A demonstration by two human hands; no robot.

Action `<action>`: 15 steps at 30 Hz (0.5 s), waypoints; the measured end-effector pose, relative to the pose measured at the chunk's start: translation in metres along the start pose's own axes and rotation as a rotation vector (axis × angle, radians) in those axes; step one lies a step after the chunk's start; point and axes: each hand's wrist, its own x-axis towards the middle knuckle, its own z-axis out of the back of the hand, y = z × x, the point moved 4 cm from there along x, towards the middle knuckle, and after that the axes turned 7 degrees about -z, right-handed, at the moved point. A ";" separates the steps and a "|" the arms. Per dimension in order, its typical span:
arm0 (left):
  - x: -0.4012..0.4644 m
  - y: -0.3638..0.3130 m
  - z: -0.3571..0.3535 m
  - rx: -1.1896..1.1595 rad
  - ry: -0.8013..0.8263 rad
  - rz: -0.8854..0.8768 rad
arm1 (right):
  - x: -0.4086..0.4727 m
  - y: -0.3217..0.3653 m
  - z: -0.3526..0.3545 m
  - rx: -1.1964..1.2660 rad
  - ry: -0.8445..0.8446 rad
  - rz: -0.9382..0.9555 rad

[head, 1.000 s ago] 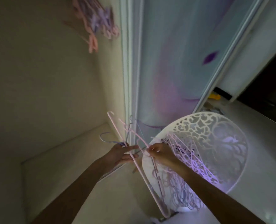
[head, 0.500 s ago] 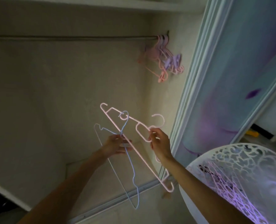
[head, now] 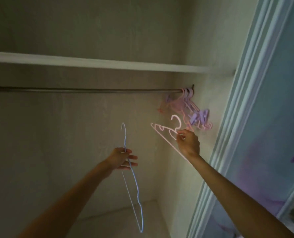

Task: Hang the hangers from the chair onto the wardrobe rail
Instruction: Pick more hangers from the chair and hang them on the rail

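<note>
My left hand (head: 123, 158) grips a thin blue wire hanger (head: 136, 186) just below its neck; its hook points up and its body hangs down. My right hand (head: 188, 142) pinches a pink plastic hanger (head: 161, 133) near its hook, held tilted below the right end of the rail. The dark wardrobe rail (head: 84, 90) runs across under a white shelf. Several pink and purple hangers (head: 190, 110) hang bunched at the rail's right end, just above my right hand. The chair is out of view.
A white shelf (head: 98, 63) spans the wardrobe above the rail. The pale blue sliding-door frame (head: 242, 117) stands close on the right. The wardrobe's back wall and lower ledge (head: 118, 213) lie behind and below my hands.
The view has tilted up from the chair to the rail. Both hands rose and parted: the pink hanger moved up right toward the bunched hangers, the blue one stays lower left.
</note>
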 end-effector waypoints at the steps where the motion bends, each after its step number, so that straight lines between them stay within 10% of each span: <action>1: 0.008 -0.009 -0.001 0.015 -0.006 -0.012 | 0.013 0.006 0.002 -0.013 -0.007 0.030; 15: 0.136 -0.079 -0.007 0.034 -0.034 -0.109 | 0.175 0.087 -0.070 -0.391 -0.104 0.277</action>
